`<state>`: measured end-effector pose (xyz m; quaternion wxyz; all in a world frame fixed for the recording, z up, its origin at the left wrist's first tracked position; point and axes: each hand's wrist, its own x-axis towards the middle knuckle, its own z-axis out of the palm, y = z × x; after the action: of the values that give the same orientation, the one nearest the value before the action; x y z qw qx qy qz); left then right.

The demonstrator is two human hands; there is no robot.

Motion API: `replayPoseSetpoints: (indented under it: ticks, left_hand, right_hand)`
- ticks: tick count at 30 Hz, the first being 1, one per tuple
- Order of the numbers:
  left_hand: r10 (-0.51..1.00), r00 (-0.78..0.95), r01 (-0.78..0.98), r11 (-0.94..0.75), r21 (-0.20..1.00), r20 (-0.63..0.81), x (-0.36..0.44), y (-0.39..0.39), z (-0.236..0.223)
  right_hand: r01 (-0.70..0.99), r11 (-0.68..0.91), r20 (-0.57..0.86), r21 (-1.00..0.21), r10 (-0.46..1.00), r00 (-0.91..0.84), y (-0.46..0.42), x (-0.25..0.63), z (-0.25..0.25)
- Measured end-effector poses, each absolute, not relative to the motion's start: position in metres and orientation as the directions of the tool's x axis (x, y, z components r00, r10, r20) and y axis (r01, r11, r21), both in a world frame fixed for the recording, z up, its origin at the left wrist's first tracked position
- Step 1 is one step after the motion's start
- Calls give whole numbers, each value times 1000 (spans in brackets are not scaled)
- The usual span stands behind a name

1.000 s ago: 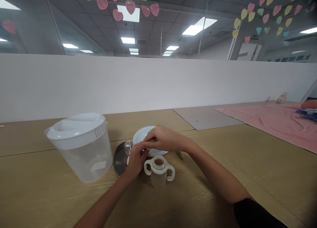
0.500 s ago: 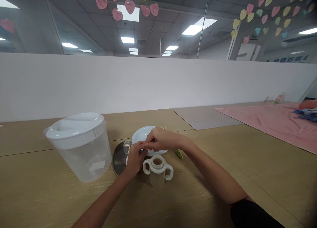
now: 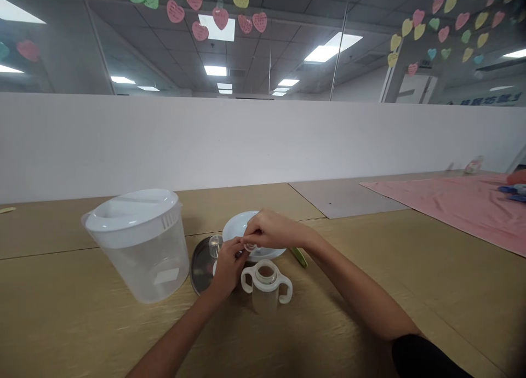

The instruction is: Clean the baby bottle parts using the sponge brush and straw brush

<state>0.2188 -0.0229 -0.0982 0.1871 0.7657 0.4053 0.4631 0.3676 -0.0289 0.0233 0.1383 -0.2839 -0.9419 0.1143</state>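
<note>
Both my hands meet just above a baby bottle (image 3: 266,282) with two white handles and an open neck, standing on the wooden table. My right hand (image 3: 269,230) pinches a small clear part at its fingertips, over the near rim of a white plate (image 3: 239,227). My left hand (image 3: 228,265) is curled with its fingers up against the same small part. A small clear cap (image 3: 214,245) stands just left of my left hand on a round metal lid (image 3: 199,260).
A large clear plastic pitcher (image 3: 142,246) with a white lid stands at the left. A green utensil (image 3: 299,256) lies behind my right wrist. A pink cloth (image 3: 456,205) covers the table's far right. A white partition wall runs along the back.
My hands have stayed together over the bottle, working the small part; the fingers have shifted slightly. The view has moved a little.
</note>
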Motion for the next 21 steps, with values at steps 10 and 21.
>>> replayPoseSetpoints:
  ticks: [10,21]
  left_hand:
    - [735,284,381,-676,631,616,221,-21,-99]
    - [778,297,510,-619,597,554,224,-22,-99]
  right_hand:
    - [470,844,477,-260,535,-697,-61,364,43]
    - [523,739,508,-425,673,-538,-68,377,52]
